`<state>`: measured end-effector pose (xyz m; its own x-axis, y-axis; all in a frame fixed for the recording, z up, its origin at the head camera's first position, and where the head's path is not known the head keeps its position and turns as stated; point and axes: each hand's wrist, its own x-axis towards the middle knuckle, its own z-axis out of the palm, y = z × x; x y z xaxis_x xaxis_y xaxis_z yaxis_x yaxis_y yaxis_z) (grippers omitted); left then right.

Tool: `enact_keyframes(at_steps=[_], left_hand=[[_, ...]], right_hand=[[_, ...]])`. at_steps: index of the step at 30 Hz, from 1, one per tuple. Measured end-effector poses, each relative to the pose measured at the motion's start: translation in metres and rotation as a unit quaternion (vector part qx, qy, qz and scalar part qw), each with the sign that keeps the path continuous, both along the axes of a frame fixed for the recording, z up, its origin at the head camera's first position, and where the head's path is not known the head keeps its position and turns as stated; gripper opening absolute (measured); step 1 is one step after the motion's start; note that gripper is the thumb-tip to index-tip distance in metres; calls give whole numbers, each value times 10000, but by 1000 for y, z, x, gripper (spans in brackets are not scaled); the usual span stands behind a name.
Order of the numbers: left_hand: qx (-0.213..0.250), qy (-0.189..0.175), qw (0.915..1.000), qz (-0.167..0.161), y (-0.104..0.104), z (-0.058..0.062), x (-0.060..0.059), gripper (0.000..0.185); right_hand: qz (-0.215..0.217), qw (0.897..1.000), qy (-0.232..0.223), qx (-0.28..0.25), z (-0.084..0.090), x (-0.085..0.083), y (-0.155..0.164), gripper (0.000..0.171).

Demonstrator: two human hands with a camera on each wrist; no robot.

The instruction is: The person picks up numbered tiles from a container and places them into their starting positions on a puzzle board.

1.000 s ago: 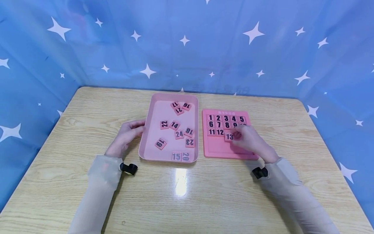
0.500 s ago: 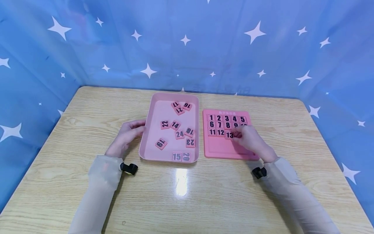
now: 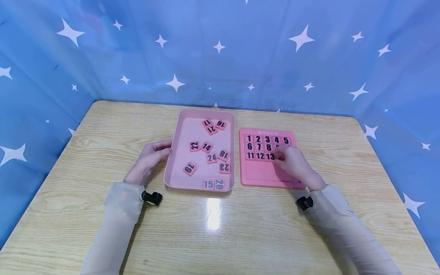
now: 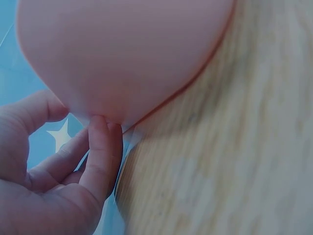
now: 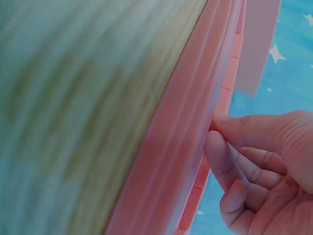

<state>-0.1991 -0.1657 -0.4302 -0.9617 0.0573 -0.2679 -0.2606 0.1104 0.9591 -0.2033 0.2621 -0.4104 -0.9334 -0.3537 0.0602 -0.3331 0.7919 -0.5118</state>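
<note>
Here, bare wood of the table (image 3: 86, 160) runs wide to my left and in front of me, and a blue star-printed cloth (image 3: 220, 53) walls in the far and side edges. My left hand (image 3: 148, 159) rests against the left rim of the pink tray (image 3: 170, 160), fingers loosely bent and touching its smooth rounded wall; the left wrist view shows two fingertips (image 4: 100, 132) on that wall. My right hand (image 3: 292, 163) lies on the pink puzzle board (image 3: 261, 177), just right of the tray, with a narrow strip of table between them. My fingertips (image 3: 279, 155) press tile 13 (image 3: 269, 156), which sits in the third row beside tile 12 (image 3: 260, 156); whether I pinch it or only push it, I cannot tell. The board's lower recess is flat and open. Loose square tiles, matte pink with black numerals, lie scattered in the tray, among them tile 14 (image 3: 206, 147).
</note>
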Motion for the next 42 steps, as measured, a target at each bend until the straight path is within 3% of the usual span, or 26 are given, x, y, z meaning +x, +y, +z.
enact_keyframes(at_steps=[12, 19, 24, 29, 35, 42], left_hand=[[133, 64, 9999, -16, -1, -1, 0, 44], [37, 41, 10000, -45, -1, -1, 0, 45], [63, 10, 10000, -18, -2, 0, 0, 45], [84, -37, 10000, -13, -2, 1, 0, 45], [6, -120, 9999, 52, -2, 2, 0, 45], [36, -104, 9999, 59, -1, 0, -1, 45]], right_hand=[[-117, 9996, -250, -96, 1, -3, -1, 18], [-66, 9993, -291, 209, 21, -9, -10, 19], [110, 9994, -320, 27, 40, -18, -40, 25], [380, 9975, -474, -372, 47, -22, -84, 28], [964, 9941, -141, -468, 40, -25, -136, 30], [914, 9943, -409, -378, 21, -35, -167, 27]])
